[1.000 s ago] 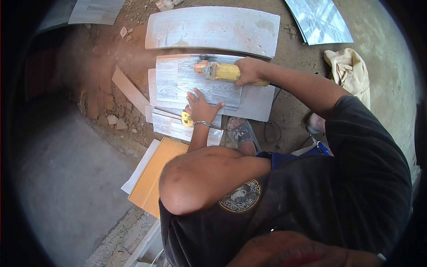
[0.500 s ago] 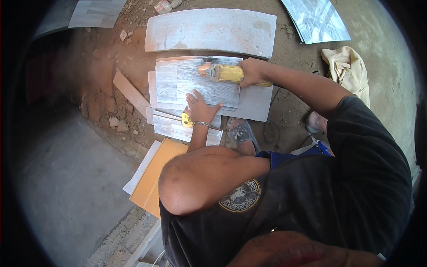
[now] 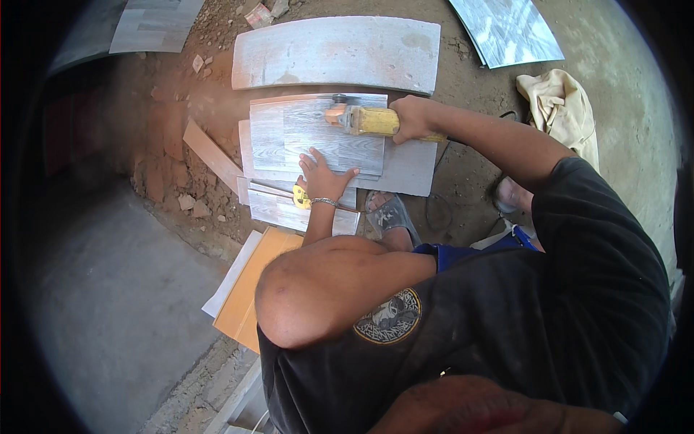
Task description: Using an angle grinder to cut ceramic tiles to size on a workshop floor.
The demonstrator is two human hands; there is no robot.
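In the head view, my right hand (image 3: 410, 118) is wrapped round the yellow body of an angle grinder (image 3: 372, 121). Its disc is at the far edge of stacked grey wood-look planks (image 3: 271, 134). My left hand (image 3: 321, 176) lies with fingers spread on the planks' near part, below the grinder. A yellow tape measure (image 3: 300, 197) is just left of my left wrist, on more grey plank pieces (image 3: 278, 210). A pale board (image 3: 412, 173) lies under the stack. Reddish dust hangs in the air left of the disc.
A curved-looking pale slab (image 3: 336, 54) lies beyond the stack. Panels (image 3: 506, 29) lie at top right and top left, a cream cloth (image 3: 557, 108) at right. A narrow strip (image 3: 210, 155) rests on rubble at left; orange boards (image 3: 256, 282) are beside my knee. A cable runs near my feet.
The grinder has edged right along the planks' far edge, still in my right hand. My left hand stays spread on the stack. The whole view has shifted slightly.
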